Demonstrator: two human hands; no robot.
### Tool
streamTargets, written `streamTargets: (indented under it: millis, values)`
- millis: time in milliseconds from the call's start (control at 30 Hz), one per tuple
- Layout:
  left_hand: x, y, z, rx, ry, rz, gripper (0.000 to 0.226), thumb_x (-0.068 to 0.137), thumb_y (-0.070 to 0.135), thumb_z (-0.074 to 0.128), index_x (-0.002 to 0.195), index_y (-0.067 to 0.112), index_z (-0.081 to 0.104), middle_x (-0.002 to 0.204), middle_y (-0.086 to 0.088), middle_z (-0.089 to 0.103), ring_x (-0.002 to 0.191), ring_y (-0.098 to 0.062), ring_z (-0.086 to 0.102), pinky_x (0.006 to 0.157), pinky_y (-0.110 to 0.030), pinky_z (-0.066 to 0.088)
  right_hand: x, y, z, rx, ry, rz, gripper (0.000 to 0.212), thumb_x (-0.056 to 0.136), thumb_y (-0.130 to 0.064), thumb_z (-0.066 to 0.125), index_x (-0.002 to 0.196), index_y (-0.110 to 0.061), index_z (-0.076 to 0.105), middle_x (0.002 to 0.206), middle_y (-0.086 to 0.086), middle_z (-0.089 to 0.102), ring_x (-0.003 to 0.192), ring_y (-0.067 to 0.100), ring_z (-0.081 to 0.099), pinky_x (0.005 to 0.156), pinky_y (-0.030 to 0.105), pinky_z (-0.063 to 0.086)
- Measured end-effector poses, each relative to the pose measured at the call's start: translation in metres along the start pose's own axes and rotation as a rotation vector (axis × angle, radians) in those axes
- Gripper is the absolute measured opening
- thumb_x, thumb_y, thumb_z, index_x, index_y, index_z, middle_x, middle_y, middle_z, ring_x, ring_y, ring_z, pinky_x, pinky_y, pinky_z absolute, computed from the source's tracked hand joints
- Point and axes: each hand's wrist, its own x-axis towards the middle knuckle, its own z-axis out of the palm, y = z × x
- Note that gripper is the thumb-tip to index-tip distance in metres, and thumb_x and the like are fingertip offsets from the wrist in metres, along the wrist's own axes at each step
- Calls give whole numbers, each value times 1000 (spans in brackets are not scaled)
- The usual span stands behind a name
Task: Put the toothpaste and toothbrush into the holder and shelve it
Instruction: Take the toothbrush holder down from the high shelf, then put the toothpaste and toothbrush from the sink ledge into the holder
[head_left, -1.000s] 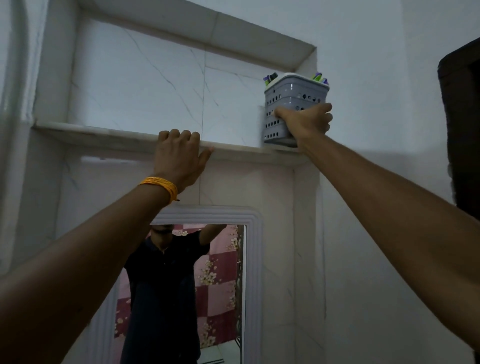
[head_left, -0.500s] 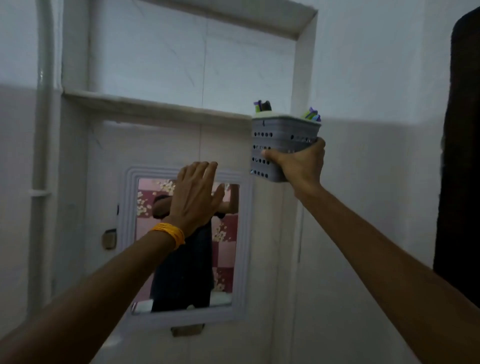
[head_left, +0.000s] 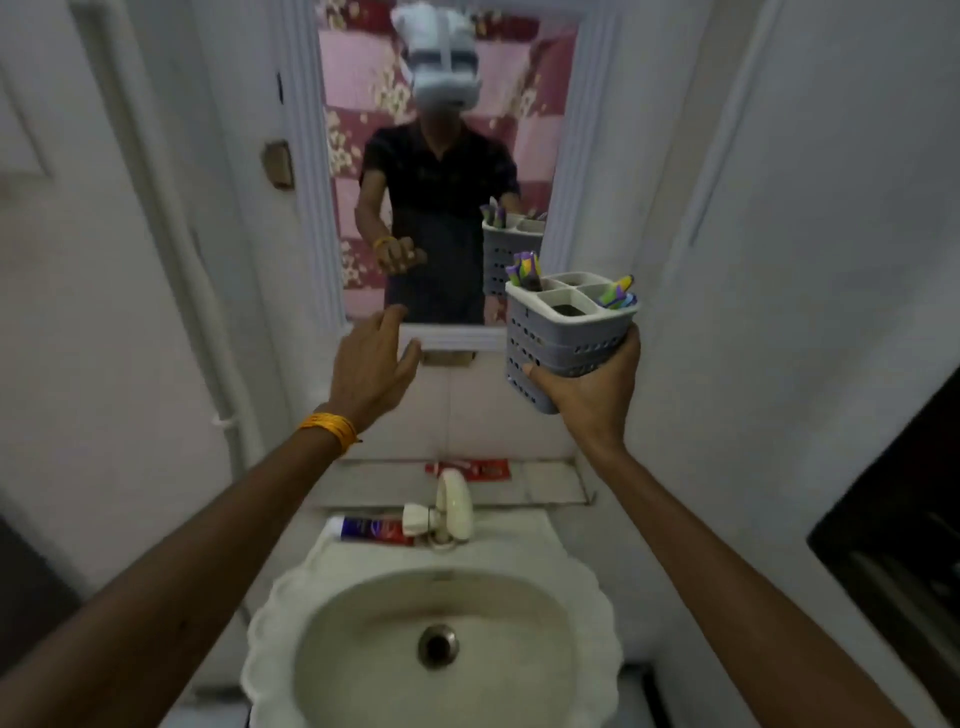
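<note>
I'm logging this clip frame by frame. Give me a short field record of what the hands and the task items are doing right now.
left hand: open, empty, raised before the mirror
right hand: gripping the holder, held in the air
holder contents: colourful items in two compartments, the others look empty
toothpaste tubes: one on the sink rim beside the tap, one on the ledge behind

A home bathroom: washbasin (head_left: 431, 597) with tap (head_left: 453, 503), wall mirror (head_left: 441, 156), tiled walls.
</note>
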Motion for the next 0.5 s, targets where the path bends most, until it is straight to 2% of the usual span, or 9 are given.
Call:
streamTargets:
  millis: [67, 133, 167, 200, 233, 267, 367, 433, 500]
  values:
    - [-25, -24, 28, -16, -101, -69, 48, 98, 30, 52, 140, 8, 45, 130, -20, 60, 118, -38, 57, 96, -48, 48, -25, 38, 7, -42, -14, 58, 133, 47, -48, 96, 158, -10, 34, 155, 8, 52, 142, 24, 54, 118, 45, 49]
    - [-48, -47, 54, -20, -207, -121, 49, 96, 28, 55, 140, 9, 45, 128, -19, 62, 116, -38, 58, 96, -50, 50, -48, 74, 12, -71, -28, 112, 132, 48, -41, 101, 158, -9, 34, 155, 9, 51, 144, 26, 53, 118, 47, 48]
    - [-59, -57, 66, -21, -254, -143, 49, 95, 27, 56, 140, 9, 44, 127, -19, 63, 115, -38, 59, 95, -50, 51, -59, 89, 16, -80, -29, 137, 131, 49, -33, 104, 157, -7, 35, 155, 10, 51, 144, 26, 53, 119, 40, 48]
    - [-70, -67, 76, -19, -303, -164, 50, 94, 27, 57, 139, 10, 45, 126, -19, 63, 115, -38, 59, 94, -50, 52, -71, 104, 19, -89, -28, 162, 128, 51, -23, 106, 157, -5, 35, 155, 12, 51, 144, 25, 53, 119, 28, 46]
    - [-81, -78, 87, -18, -352, -183, 49, 93, 26, 58, 138, 11, 46, 125, -18, 64, 114, -38, 60, 93, -49, 52, -82, 118, 22, -98, -26, 187, 126, 53, -15, 106, 156, -3, 36, 155, 13, 51, 143, 23, 53, 116, 15, 44]
    - [-91, -89, 97, -9, -405, -196, 49, 93, 25, 59, 138, 11, 47, 125, -18, 65, 113, -38, 60, 92, -49, 53, -94, 131, 26, -103, -26, 203, 124, 54, -10, 106, 156, -2, 36, 155, 13, 51, 141, 20, 53, 113, 8, 42]
    - [-116, -118, 126, 27, -531, -234, 45, 91, 25, 60, 133, 11, 52, 124, -16, 66, 113, -36, 61, 91, -45, 53, -119, 160, 35, -112, -48, 277, 125, 53, -11, 107, 156, -5, 36, 153, 6, 53, 137, 12, 53, 113, 14, 46]
    - [-128, -132, 139, 68, -591, -254, 42, 89, 25, 61, 129, 11, 56, 121, -14, 67, 111, -35, 61, 89, -43, 54, -130, 174, 39, -121, -42, 304, 124, 52, -10, 107, 155, -4, 37, 148, 3, 53, 131, 4, 53, 104, 2, 44]
    - [-136, -145, 150, 115, -644, -242, 39, 87, 25, 62, 123, 11, 60, 115, -14, 68, 106, -36, 61, 83, -41, 53, -137, 186, 45, -132, -34, 321, 124, 52, -9, 107, 155, -4, 37, 145, 2, 53, 129, 3, 53, 100, -3, 41]
